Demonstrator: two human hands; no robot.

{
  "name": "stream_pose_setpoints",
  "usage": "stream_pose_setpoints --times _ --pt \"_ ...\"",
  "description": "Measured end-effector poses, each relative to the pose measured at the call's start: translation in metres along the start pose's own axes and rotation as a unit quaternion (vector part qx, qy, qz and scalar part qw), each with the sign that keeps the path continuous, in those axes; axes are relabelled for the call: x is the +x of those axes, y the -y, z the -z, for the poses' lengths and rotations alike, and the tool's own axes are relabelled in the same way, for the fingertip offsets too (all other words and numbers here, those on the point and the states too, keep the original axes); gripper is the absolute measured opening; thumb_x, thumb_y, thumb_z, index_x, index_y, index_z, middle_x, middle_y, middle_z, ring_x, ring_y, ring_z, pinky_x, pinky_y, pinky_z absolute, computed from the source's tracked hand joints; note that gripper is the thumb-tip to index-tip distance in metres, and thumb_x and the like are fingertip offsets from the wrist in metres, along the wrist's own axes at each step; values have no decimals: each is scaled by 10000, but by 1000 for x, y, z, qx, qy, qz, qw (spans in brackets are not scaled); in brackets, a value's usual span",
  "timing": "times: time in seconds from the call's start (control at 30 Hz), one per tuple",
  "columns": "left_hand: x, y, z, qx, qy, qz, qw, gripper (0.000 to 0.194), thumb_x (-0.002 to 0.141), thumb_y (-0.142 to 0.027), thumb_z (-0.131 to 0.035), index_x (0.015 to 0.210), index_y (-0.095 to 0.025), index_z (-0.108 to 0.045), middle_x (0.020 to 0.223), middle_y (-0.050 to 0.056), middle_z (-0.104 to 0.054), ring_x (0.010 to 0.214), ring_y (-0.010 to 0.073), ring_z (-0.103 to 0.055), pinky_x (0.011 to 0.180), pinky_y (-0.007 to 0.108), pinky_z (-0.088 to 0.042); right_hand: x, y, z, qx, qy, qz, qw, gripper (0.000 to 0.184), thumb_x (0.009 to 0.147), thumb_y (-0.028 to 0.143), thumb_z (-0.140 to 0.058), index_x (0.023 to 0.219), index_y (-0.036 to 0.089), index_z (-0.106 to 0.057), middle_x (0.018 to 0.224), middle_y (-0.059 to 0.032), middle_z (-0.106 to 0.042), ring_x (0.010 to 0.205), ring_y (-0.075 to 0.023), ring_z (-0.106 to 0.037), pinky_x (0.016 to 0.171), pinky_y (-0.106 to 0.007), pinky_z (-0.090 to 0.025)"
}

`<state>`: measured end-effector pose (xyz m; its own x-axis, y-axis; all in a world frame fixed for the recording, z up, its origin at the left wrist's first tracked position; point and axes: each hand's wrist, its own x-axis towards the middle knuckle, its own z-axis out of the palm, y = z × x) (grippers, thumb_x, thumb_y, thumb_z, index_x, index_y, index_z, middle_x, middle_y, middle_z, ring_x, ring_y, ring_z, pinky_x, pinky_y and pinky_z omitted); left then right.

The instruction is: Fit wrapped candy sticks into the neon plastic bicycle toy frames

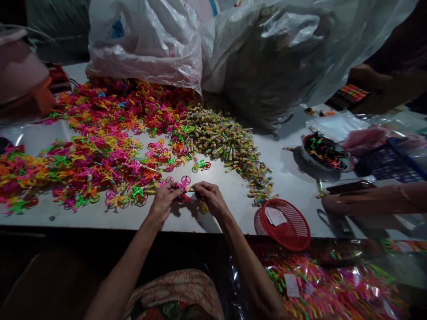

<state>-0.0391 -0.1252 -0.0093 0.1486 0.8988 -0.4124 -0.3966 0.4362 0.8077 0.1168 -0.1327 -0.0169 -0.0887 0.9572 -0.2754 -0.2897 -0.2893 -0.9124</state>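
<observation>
My left hand [167, 200] pinches a small pink plastic toy bicycle [185, 180] near the table's front edge. Facing it, my right hand [211, 199] has its fingertips closed on the end of a small wrapped tube [190, 190], which meets the bicycle between both hands. A red piece [184, 198] shows just beneath my left fingertips. Below my right hand lies a yellow piece [204, 208], partly hidden. To the left spreads a heap of colourful plastic toy bicycles [110, 151]. Beyond my right hand is a pile of small patterned tubes [227, 142].
A red basket [302, 222] holding a paper slip stands at the table edge. Large plastic bags [143, 44] line the back. On the right are a bowl [328, 153] of dark and coloured pieces, a blue crate [390, 160], and another person's arm [373, 200]. Packed bags [320, 284] sit below.
</observation>
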Motion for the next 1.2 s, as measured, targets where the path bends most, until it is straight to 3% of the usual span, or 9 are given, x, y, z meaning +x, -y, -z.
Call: stream_pose_setpoints --times 0.37,0.57,0.7,0.8,0.9,0.97,1.03,1.1,1.2 --pt "-7 -10 6 14 24 11 1000 395 475 -362 -858 713 -136 -638 613 1 -670 530 115 -614 573 244 -506 0 17 -10 -74 48 19 996 307 693 460 -697 644 158 -674 456 43 -532 381 -69 -439 429 -210 -338" --pt "-1 -7 14 143 -44 -63 987 358 510 -437 -800 641 -155 -624 582 -13 -639 546 121 -587 556 243 -481 -5 -1 -30 -165 -51 101 980 274 758 440 -634 701 178 -693 538 24 -557 445 -99 -512 462 -226 -395" --pt "-4 -26 35 308 -100 -151 934 293 647 -463 -685 703 -178 -654 650 12 -658 614 163 -601 623 300 -500 9 -3 -24 -223 29 101 969 336 798 461 -605 955 183 -708 703 -3 -630 514 -110 -547 513 -237 -434" --pt "-3 -53 49 476 -239 -296 793 238 753 -388 -604 842 -178 -672 873 85 -687 852 243 -631 824 401 -496 28 18 9 -413 -51 145 898 334 826 363 -604 1106 193 -665 1031 -73 -652 638 -123 -587 601 -253 -447" --pt "12 -69 38 585 -294 -383 652 286 813 -287 -555 1056 -165 -643 1215 149 -605 1206 313 -493 1056 491 -342 41 46 52 -633 -188 85 746 283 867 170 -483 1081 181 -668 1147 -121 -611 814 -181 -613 679 -280 -422" --pt "30 -64 11 633 -223 -385 634 260 845 -213 -497 1057 -168 -641 1212 136 -609 1208 289 -494 1064 462 -344 43 58 74 -727 -184 18 662 331 850 79 -426 1050 173 -672 1133 -130 -613 908 -212 -610 705 -291 -399" --pt "51 -49 -23 681 -79 -341 644 258 856 -135 -440 991 -177 -656 1121 109 -647 1120 241 -553 1015 388 -401 43 62 87 -779 -146 -18 609 352 848 61 -405 1064 171 -660 1132 -136 -610 930 -221 -605 698 -295 -380" --pt "71 -30 -55 714 -2 -275 644 297 868 -97 -395 988 -176 -655 1103 108 -653 1108 233 -561 985 371 -418 42 59 91 -804 -128 -20 581 351 876 89 -383 1096 177 -641 1176 -143 -588 907 -215 -604 667 -294 -362" --pt "87 -7 -81 727 2 -207 654 365 854 -46 -386 1106 -175 -616 1292 128 -571 1262 258 -463 1017 407 -382 42 53 92 -807 -127 -5 576 334 908 130 -351 1061 187 -642 1190 -138 -580 875 -202 -601 630 -287 -338"
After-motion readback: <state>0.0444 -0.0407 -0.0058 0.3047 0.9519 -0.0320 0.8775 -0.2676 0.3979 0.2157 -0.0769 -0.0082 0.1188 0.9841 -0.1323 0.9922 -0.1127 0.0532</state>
